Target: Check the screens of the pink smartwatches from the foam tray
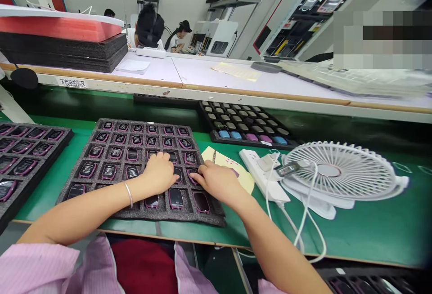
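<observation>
A dark grey foam tray (153, 216) lies in front of me, with purple-framed smartwatches in its compartments. Many screens in the back rows show white text, while watches nearest me, such as the front smartwatch (176, 198), look dark. My left hand (158, 173), a silver bangle on its wrist, rests over the tray's middle right, fingers bent down and thumb spread to the side. Just beside it, my right hand (218, 180) is over the right edge. Its thumb reaches onto a smartwatch (192, 175) in the right column, apart from the fingers. My fingers partly cover the watches under them.
Another watch tray (37, 175) lies left. Behind, a black tray (248, 125) holds grey, blue and pink pieces. To the right are yellow paper (246, 179), a white power strip (258, 168), cables and a white fan (337, 172). A shelf (189, 76) crosses above; people sit beyond.
</observation>
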Motion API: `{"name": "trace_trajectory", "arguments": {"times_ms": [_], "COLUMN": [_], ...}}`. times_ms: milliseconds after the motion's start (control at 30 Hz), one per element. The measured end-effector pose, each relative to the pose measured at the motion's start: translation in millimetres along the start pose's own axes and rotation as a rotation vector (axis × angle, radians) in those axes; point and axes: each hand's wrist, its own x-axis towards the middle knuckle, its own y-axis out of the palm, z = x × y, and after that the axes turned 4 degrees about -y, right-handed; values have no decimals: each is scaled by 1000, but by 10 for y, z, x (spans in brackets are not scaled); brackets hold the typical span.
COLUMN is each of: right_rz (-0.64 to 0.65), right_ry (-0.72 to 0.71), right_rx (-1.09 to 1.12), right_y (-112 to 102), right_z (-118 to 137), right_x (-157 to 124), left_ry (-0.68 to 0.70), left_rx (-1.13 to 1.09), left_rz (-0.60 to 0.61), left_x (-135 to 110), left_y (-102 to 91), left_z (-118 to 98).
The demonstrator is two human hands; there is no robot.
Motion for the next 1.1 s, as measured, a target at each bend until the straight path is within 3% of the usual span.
{"name": "trace_trajectory", "arguments": {"times_ms": [200,400,467,567,633,733,867,1000,1100], "right_rz": [-194,-123,-149,-143,-56,122,273,261,250], "right_ry": [-70,-86,-97,-126,-134,-158,-278,-379,-368], "right_rx": [288,503,750,1330,1677,2029,2203,2207,2215], "right_y": [260,255,208,128,74,-19,-156,-185,-103], "right_z": [9,-52,-86,-64,36,286,602,742,758], "right_x": [-39,2,46,167,285,480,655,712,719], "left_ry": [-31,-7,-33,-72,-121,-270,-356,-314,-309], "left_rx": [-167,-549,-705,-918,-1101,-1393,-1337,-1167,-1153], "left_rz": [-6,43,48,58,33,-37,-186,-332,-308], "left_x": [-18,-2,-26,-117,-199,-309,-379,-390,-384], "left_y": [121,60,-61,-302,-448,-586,-628,-567,-469], "left_z": [-20,23,124,332,464,599,660,675,701]}}
